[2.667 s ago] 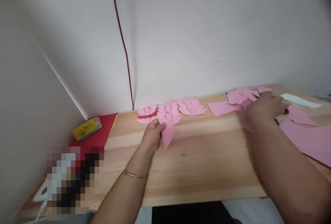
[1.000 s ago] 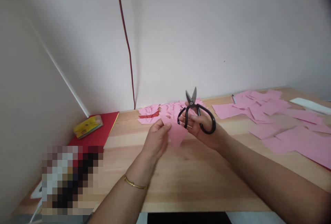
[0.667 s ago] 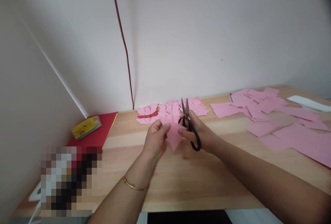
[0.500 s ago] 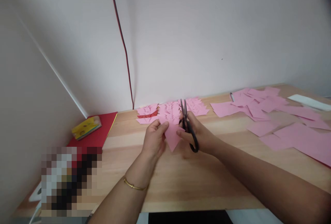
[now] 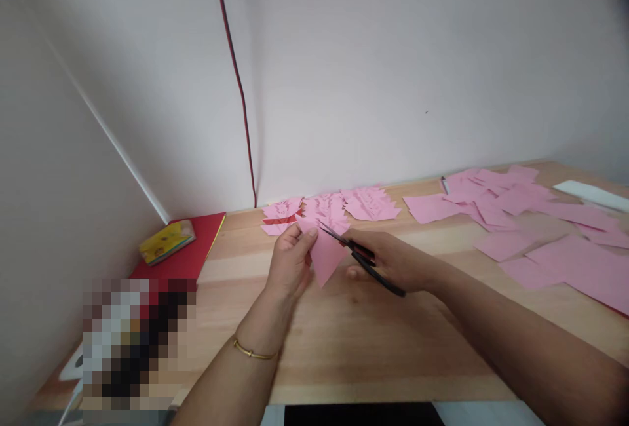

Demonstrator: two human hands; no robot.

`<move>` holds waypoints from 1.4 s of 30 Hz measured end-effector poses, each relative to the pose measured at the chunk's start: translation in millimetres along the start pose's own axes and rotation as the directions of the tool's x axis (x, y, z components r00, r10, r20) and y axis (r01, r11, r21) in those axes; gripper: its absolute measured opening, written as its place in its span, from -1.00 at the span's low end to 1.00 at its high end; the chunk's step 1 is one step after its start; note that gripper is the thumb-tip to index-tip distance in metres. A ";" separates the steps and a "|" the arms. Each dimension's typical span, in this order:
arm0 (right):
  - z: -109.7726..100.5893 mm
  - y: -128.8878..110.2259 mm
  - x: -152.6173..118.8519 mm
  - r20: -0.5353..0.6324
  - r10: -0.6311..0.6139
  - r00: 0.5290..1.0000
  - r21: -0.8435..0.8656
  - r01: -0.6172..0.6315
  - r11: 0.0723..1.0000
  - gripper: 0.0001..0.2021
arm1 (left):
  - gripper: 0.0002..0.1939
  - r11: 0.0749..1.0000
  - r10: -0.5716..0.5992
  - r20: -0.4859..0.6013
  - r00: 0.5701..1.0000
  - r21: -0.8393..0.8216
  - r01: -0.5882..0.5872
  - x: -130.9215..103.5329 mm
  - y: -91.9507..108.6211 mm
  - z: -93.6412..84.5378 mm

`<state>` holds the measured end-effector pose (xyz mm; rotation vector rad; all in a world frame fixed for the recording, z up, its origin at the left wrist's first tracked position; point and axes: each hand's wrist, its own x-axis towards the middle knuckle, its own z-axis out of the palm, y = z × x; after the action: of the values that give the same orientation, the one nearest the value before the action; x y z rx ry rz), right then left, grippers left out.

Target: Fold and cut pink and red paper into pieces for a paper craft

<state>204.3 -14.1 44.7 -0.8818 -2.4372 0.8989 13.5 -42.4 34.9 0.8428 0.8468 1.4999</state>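
Pinched between the thumb and fingers of my left hand (image 5: 291, 257) is a folded piece of pink paper (image 5: 326, 259), its pointed end hanging downward. My right hand (image 5: 393, 259) is closed around black-handled scissors (image 5: 376, 269). Their blades point left and lie at the upper edge of the paper; whether they have cut into it I cannot tell. Just behind, cut pink paper pieces (image 5: 371, 204) with jagged edges lie in stacks along the wall, a red strip (image 5: 282, 219) among them.
Loose pink sheets (image 5: 515, 200) spread over the right side of the wooden table (image 5: 393, 360). A yellow packet (image 5: 167, 242) rests on a red folder (image 5: 209, 242) at the left. A dark red cable (image 5: 236, 72) hangs down the wall. Blurred items stand at the lower left.
My right hand has turned the scissors from pointing up to pointing left and brought the blades to the paper. Its fingers have left the paper's right edge. My left hand keeps its pinch.
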 end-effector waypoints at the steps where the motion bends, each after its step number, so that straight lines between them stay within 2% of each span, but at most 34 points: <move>1: 1.1 -0.8 0.0 0.001 -0.002 1.000 -0.008 0.002 1.000 -0.69 | -0.75 1.000 0.002 0.004 1.000 0.006 -0.002 -0.2 -0.4 0.2; 9: 5.0 -7.2 0.6 -0.054 0.020 0.998 -0.088 -0.025 0.996 -0.66 | -0.72 0.999 -0.027 0.038 0.999 0.021 0.026 -0.3 -2.2 -0.4; 24: 8.4 -2.2 2.1 -0.130 0.021 0.991 -0.181 -0.044 0.982 -0.70 | -0.73 0.998 -0.036 0.050 0.998 0.046 0.034 1.0 -3.8 -4.7; 32: 9.8 -0.1 2.1 -0.088 0.037 0.995 -0.096 -0.045 0.994 -0.64 | -0.66 0.997 -0.066 0.089 0.994 0.039 0.063 1.0 -4.4 -4.6; 42: 11.7 -1.5 2.2 -0.069 0.043 0.997 0.032 -0.041 0.999 -0.64 | -0.72 0.993 -0.116 0.138 0.984 0.013 0.115 -2.0 -3.4 -2.8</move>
<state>195.6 -18.6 37.7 -0.9405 -2.3473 0.9028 12.8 -44.3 30.4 0.8764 0.7835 1.3225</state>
